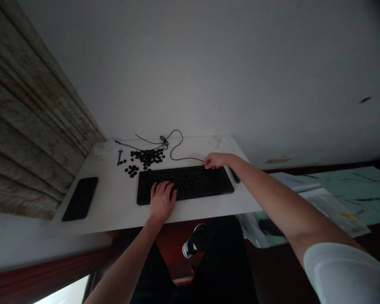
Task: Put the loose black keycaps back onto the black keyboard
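- While spread open, left grip flat on the black rectangular plastic keyboard
- right grip curled at the thin black cable, hold unclear
- loose black square keycaps just beyond left grip

On my white desk, a black smartphone lies near the left edge, below a patterned curtain; papers lie beyond the right edge.

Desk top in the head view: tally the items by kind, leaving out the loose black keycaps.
Keyboard: 1
Phone: 1
Cable: 1
Blue tool: 1
Small dark object: 1
Total: 5
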Tool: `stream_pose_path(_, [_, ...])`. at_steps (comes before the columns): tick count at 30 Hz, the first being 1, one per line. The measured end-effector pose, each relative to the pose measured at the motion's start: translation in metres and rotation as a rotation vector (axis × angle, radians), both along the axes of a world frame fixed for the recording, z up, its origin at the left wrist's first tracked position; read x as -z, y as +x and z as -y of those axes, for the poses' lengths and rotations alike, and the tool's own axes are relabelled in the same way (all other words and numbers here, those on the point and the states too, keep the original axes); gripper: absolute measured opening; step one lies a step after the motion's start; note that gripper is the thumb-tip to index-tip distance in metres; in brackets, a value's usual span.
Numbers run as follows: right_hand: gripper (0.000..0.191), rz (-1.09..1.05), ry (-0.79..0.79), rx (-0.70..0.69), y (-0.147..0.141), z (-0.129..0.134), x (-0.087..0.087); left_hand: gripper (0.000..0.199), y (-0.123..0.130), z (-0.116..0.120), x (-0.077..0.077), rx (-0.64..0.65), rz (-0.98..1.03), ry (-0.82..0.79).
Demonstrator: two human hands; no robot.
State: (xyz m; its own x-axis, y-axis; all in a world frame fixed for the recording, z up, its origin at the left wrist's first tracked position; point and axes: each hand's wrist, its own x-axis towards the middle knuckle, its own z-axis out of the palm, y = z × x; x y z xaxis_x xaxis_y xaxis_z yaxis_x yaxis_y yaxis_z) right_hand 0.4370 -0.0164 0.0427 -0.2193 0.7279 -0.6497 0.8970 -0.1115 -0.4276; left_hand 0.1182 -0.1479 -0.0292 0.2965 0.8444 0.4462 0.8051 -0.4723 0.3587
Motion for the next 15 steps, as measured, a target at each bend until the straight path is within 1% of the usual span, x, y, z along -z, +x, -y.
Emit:
stream_pose_path(5, [0.014, 0.036, -0.017, 0.036, -0.0068, 0.0, -0.0023, 0.026, 0.0001, 0.0006, -0.0005, 0.001, 0.001, 0.002])
stream_pose_path(10, [0.028, 0.009, 0.014, 0.071, -0.0049, 0.0033, -0.0002, 0.027, 0.0006, 0.0017, -0.0016, 0.003, 0.0, 0.004])
stream_pose_path(15, [0.038, -0.019, -0.033, 0.073, -0.0013, -0.0011, 0.0022, 0.028, 0.0013, 0.0026, -0.0027, 0.008, -0.007, -0.001])
